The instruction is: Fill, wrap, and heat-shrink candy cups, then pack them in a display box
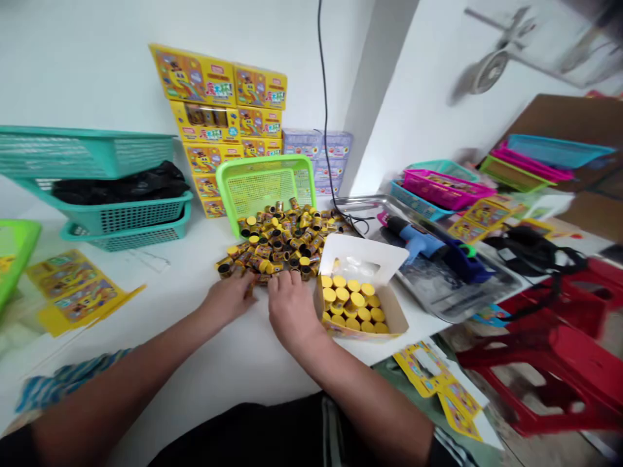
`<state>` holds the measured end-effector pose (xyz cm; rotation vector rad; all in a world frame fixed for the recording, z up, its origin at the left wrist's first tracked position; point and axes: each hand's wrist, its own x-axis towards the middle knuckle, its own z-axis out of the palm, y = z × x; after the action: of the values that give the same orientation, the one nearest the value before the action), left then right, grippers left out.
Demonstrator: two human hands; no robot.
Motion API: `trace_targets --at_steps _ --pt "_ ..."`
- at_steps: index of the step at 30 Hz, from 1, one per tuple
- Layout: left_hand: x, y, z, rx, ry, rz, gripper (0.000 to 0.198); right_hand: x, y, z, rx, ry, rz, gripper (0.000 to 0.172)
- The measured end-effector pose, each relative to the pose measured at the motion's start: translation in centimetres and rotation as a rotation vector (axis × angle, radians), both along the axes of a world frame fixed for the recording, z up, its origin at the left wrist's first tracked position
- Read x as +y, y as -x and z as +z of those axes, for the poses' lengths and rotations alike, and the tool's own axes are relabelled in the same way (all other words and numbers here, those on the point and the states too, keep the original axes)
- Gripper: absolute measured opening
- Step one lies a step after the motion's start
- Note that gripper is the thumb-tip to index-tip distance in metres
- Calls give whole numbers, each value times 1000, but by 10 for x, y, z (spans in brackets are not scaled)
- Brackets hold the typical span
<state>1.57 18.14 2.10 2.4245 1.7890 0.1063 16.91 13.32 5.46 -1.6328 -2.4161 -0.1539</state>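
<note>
— What is held in the white box point(363, 259)?
— Yellow-capped tubes point(350, 305). Loose tubes point(282, 243) are heaped beside it on the table point(160, 350); the left hand point(226, 299) and right hand point(292, 312) are curled narrowly against them, any grip unclear.

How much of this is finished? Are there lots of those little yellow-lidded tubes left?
Done: the open cardboard box holds rows of yellow-capped tubes. In hand: the left hand and right hand are at the near edge of the loose pile. Left: that pile, which looks much bigger than the boxed rows.
</note>
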Motion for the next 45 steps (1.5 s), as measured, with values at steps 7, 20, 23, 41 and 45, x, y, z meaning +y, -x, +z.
trace_targets --at_steps 7,20,23,41,45 --pt "-1 22 -12 -384 226 37 30 25 18 -36 17 214 -194 25" --pt "-25 -60 83 -1124 364 -265 27 -68 -126 34 244 10 -75 10" --pt "-29 -109 82 -960 224 -503 16 -54 -182 44 -27 -12 -234 12" --pt "-19 -215 37 -147 -166 -637 15 -17 -216 22 -111 82 -315 28" --pt "-19 -219 35 -121 -168 -665 18 -24 -215 17 -45 117 -362 35"
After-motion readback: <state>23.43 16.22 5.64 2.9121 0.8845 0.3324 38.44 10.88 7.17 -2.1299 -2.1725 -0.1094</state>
